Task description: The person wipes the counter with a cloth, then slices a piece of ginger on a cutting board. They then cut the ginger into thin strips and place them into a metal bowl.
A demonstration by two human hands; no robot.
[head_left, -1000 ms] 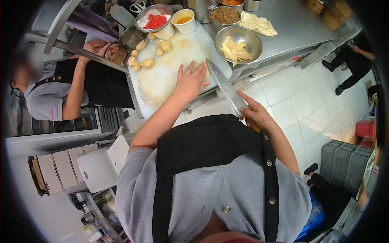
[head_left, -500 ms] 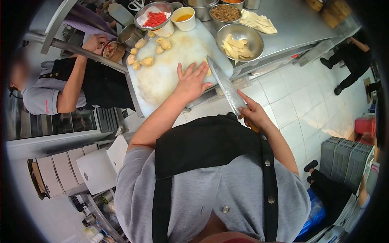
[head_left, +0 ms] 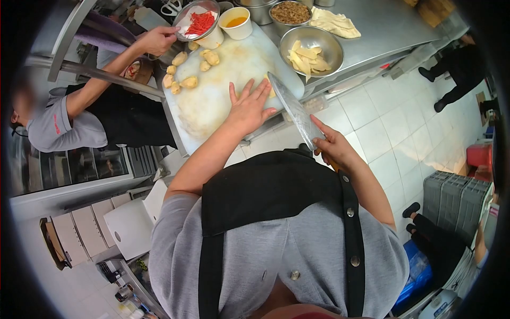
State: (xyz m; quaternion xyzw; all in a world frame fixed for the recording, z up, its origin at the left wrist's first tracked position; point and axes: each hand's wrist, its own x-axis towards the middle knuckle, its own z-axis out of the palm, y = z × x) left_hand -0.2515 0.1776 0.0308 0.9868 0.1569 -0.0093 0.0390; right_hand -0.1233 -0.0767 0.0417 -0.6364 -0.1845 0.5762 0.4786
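Note:
My right hand (head_left: 334, 146) grips the handle of a broad kitchen knife (head_left: 293, 111). Its blade points up and left, the tip by the fingertips of my left hand (head_left: 248, 109). That hand lies flat with fingers spread on the white cutting board (head_left: 204, 114), over a pale yellow piece (head_left: 272, 91) that is mostly hidden. Farther up the board sit several peeled, knobby pieces that look like ginger (head_left: 189, 82). Pale slices (head_left: 309, 59) lie in a steel bowl (head_left: 336, 53) right of the board.
Along the board's far edge stand a bowl of red strips (head_left: 202, 23) and a white tub of orange liquid (head_left: 236, 24). Behind are a bowl of brown mince (head_left: 290, 13) and a folded cloth (head_left: 334, 23). A co-worker's hand (head_left: 158, 41) reaches in from the left.
The co-worker's hand has moved from the small dish at left up to the rim of the bowl of red strips. My hands and the knife have hardly moved.

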